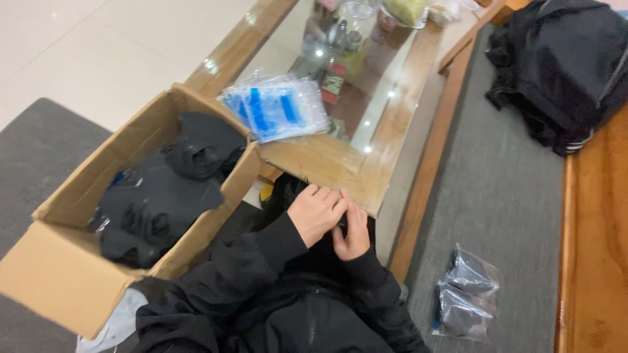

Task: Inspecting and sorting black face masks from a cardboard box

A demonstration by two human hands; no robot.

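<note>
An open brown cardboard box (78, 261) stood at the left end of the wooden glass-topped table (333, 167), filled with black items, some in clear wrap. On the table's near corner, just beside the box, lay a stack of clear plastic bags with blue stripes (278, 108), and at the table's far end stood a small jar with a red and green label (333, 84). To the right of the table, on the grey cushion, lay clear plastic bags holding black items (464, 294).
</note>
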